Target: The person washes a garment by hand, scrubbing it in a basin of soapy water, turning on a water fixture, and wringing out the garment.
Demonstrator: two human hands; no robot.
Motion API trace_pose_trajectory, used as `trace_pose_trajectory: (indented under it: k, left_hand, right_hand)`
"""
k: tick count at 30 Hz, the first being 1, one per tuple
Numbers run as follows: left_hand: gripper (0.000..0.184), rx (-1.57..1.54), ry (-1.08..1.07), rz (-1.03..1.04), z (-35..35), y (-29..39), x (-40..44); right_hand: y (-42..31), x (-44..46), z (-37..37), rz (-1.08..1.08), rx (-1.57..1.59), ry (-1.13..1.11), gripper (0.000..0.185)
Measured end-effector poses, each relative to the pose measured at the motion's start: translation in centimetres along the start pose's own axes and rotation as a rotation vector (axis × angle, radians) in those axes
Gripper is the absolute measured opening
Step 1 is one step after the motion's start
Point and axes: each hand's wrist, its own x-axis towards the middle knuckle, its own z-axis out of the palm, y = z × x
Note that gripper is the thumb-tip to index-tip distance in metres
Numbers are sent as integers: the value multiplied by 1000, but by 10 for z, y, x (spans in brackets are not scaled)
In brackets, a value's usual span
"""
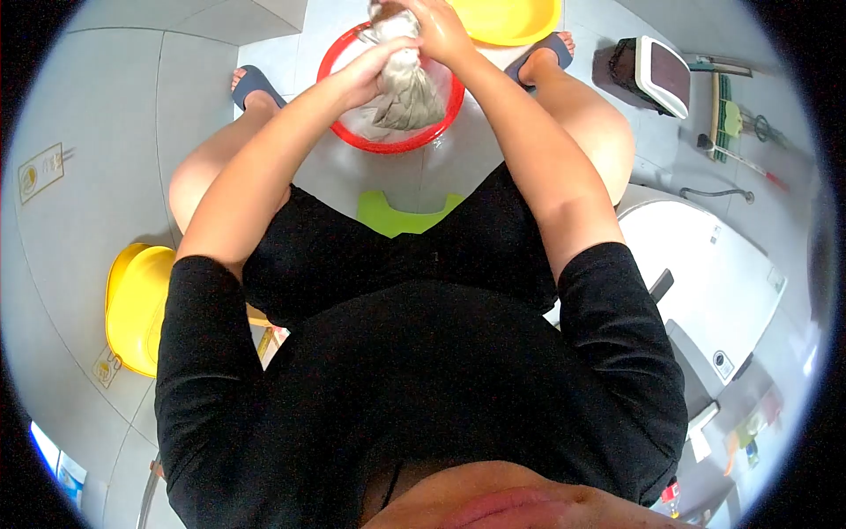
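A wet, greyish-beige cloth (411, 99) with a patch of white suds is bunched between my two hands, over the red-rimmed basin (397, 145). Its lower end hangs down toward the whitish water inside. My left hand (377, 72) grips the cloth around its middle, thumb pressed on the sudsy part. Higher up, at the frame's top edge, my right hand (438, 31) is closed on the upper part of the same cloth. Some of the cloth is hidden behind my fingers.
Beyond the basin on the right is a yellow basin (511, 40). A green stool (401, 214) shows between my legs. On the left stands a yellow tub (141, 309). At right are a white toilet (723, 273), a bin (661, 78) and a brush (736, 157).
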Motion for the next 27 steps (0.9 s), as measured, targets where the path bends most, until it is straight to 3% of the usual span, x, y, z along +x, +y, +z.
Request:
trace_pose_trajectory:
  k: [1, 2, 4, 5, 8, 10, 11, 14, 15, 17, 18, 20, 21, 22, 24, 25, 27]
  left_hand:
    - [33, 33, 15, -66, -8, -12, 12]
    - [33, 30, 19, -64, -17, -28, 26]
    - [37, 85, 41, -152, -34, -65, 54]
    - [37, 80, 41, -154, -41, -86, 66]
    - [51, 6, 22, -54, -66, -147, 100]
    - [51, 455, 177, 55, -85, -171, 113]
    - [51, 446, 174, 47, -93, -174, 117]
    - [69, 1336, 422, 226, -107, -155, 108]
    - [69, 1327, 423, 219, -109, -147, 104]
    - [77, 1334, 861, 283, -114, -133, 93]
    - [77, 1332, 863, 274, -113, -131, 88]
    - [86, 1408, 1063, 234, -116, -129, 84]
    - [95, 1370, 1048, 224, -130, -136, 91]
    - [95, 1369, 1053, 215, -142, -141, 94]
    - [90, 1323, 885, 291, -163, -149, 98]
    - [90, 1321, 886, 287, -171, -153, 103]
    - [75, 1279, 907, 253, -181, -153, 113]
  right_hand:
    - [0, -13, 1, 132, -151, -137, 35]
    - [14, -32, 16, 128, -148, -139, 35]
    - [47, -71, 47, 136, -333, -162, 49]
    - [41, -81, 42, 282, -236, -320, 61]
    - [60, -120, 69, 448, -296, -376, 63]
    - [66, -129, 85, 581, -255, -434, 64]
    - [59, -134, 89, 581, -290, -457, 63]
    - [54, -146, 103, 485, -323, -519, 67]
    - [50, -153, 111, 516, -368, -598, 71]
    - [46, -167, 124, 578, -408, -691, 77]
    - [54, -176, 134, 577, -403, -697, 77]
    - [73, -191, 155, 631, -374, -791, 80]
    - [70, -174, 148, 646, -451, -970, 85]
    - [79, -176, 151, 642, -444, -976, 85]
    - [93, -179, 157, 741, -315, -998, 74]
    - [90, -170, 153, 766, -323, -1062, 61]
    - [87, -159, 154, 725, -374, -1149, 58]
